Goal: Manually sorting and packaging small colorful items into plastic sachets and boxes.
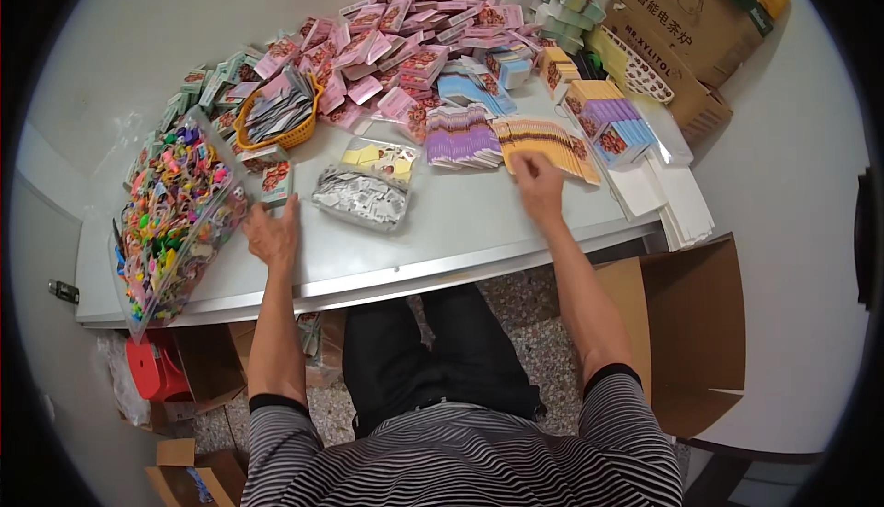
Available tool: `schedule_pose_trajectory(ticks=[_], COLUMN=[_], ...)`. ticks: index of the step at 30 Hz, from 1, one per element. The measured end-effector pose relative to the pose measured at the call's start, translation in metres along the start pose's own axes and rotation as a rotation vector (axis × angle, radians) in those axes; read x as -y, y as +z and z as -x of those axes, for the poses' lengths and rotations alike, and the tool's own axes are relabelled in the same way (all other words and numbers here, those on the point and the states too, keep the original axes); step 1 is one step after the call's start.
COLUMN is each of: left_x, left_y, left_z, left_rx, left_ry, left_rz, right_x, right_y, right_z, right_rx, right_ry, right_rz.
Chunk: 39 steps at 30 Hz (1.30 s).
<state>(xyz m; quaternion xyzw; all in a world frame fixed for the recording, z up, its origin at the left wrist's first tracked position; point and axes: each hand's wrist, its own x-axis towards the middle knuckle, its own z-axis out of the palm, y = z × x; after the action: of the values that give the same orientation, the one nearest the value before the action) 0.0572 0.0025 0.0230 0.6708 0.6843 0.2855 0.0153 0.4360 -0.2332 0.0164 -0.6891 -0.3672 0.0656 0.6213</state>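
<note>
My left hand point(273, 233) is at the near edge of a small green box point(276, 182) on the table, thumb and fingers spread apart. The thumb is close to the box's near corner; whether it touches cannot be made out. Over a fanned row of orange-yellow cards point(557, 143) is my right hand point(540, 185), its fingertips pinched together; what is between them is hidden. A row of purple cards point(460, 137) lies just left of that row, with blue cards point(474, 83) behind. Between my hands sits a clear plastic tub point(364, 198) of small silvery-white packets, with yellow slips at its back.
Pink boxes point(396, 46) are heaped along the wall. A yellow basket point(304, 129) holds grey packets. On the left stands a clear bin point(216, 231) of colourful trinkets. Card stacks point(612, 129) and white cartons point(677, 198) are at right. An open cardboard box point(691, 323) is below.
</note>
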Motion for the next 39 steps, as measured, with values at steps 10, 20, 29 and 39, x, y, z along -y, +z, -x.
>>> schedule_pose_trajectory(ticks=[10, 20, 29, 39], left_x=[-0.027, -0.027, -0.012, -0.068], left_y=[0.052, 0.069, 0.051, -0.051], left_z=[-0.037, -0.053, -0.050, 0.099], left_rx=[-0.001, -0.010, -0.096, 0.228], left_ry=[0.007, -0.023, 0.006, 0.052], left_rz=[0.013, -0.007, 0.040, 1.344], right_x=[-0.058, -0.084, -0.042, 0.093], right_y=[0.008, 0.032, 0.052, 0.050], right_z=[-0.215, -0.246, -0.231, 0.005], right_rx=[0.280, 0.427, 0.008, 0.080], right_ry=[-0.069, 0.009, -0.568, -0.861], right_rz=[0.529, 0.574, 1.032, 0.386])
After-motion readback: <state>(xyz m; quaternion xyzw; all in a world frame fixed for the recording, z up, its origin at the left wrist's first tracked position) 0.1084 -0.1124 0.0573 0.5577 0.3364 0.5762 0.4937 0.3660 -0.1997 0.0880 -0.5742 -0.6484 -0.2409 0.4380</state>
